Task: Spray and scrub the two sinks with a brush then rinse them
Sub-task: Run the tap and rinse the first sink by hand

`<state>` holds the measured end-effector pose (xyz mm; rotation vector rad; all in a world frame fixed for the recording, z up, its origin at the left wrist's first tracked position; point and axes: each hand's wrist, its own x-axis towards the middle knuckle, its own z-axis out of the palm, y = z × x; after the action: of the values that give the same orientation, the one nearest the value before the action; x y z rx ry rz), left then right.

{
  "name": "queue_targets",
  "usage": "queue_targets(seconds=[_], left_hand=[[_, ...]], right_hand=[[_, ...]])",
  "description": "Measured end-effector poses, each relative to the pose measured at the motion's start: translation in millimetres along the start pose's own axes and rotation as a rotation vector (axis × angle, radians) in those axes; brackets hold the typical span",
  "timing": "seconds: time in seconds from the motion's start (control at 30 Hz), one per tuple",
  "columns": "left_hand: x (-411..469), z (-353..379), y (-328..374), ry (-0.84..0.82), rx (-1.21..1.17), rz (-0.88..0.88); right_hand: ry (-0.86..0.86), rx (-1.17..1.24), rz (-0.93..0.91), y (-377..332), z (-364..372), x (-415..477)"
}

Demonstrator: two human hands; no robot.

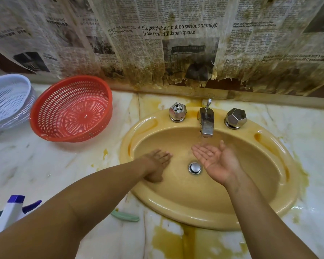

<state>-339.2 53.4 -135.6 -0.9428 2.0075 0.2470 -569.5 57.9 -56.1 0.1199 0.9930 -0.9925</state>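
Countertop [45,165] of stained marble spreads out on every side of both hands. Sunk into it is the yellow sink [176,212], the only one of the two in view. The left hand [157,165] lies flat, fingers straight, against the basin wall. The right hand [215,159] is open and cupped palm-up, gripping nothing, just under the faucet [206,124], where a thin stream seems to run. The spray bottle [9,212] stands well behind the left hand, beside that forearm. A pale green handle [125,216], probably the brush, lies on the counter nearer that wrist. The drain plug [195,168] sits between the hands. With both tools set down and water flowing, I judge this sink is at rinsing; the second sink's state cannot be told.
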Motion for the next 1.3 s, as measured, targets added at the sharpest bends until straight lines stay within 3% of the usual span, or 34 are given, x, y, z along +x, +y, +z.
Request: queue_targets(seconds=[0.3,0.43,0.6,0.7,0.87,1.03,1.2,1.3], left_hand=[[-17.3,-13.6,-19.8,0.392,0.418,-0.247],[-23.9,-6.0,-26.4,0.306,0.495,-0.260],[-37.4,-1.3,-27.0,0.160,0.514,-0.223],[-37.2,1.3,-20.6,0.066,0.427,-0.203],[-40.6,-0.7,-14.0,-0.012,0.172,-0.178],[-54.5,-5.0,1.2,-0.140,-0.092,-0.126],[-82.3,-20.9,21.8,-0.253,-0.506,-0.098],[-92.4,-30.2,23.1,-0.254,-0.443,-0.057]], right_hand=[[-0.014,0.074,0.006,-2.3,3.2,4.4],[-0.095,0.127,0.011,-1.8,21.9,2.9],[0.069,0.124,-0.001,0.5,-2.6,4.5],[0.068,0.163,0.012,4.3,0.7,7.4],[-0.097,0.024,0.120,35.0,26.9,5.1],[0.077,0.060,0.012,26.2,-9.5,14.2],[0.088,0.085,-0.012,6.6,-13.4,20.4],[0.026,0.075,-0.002,11.1,6.5,17.7]])
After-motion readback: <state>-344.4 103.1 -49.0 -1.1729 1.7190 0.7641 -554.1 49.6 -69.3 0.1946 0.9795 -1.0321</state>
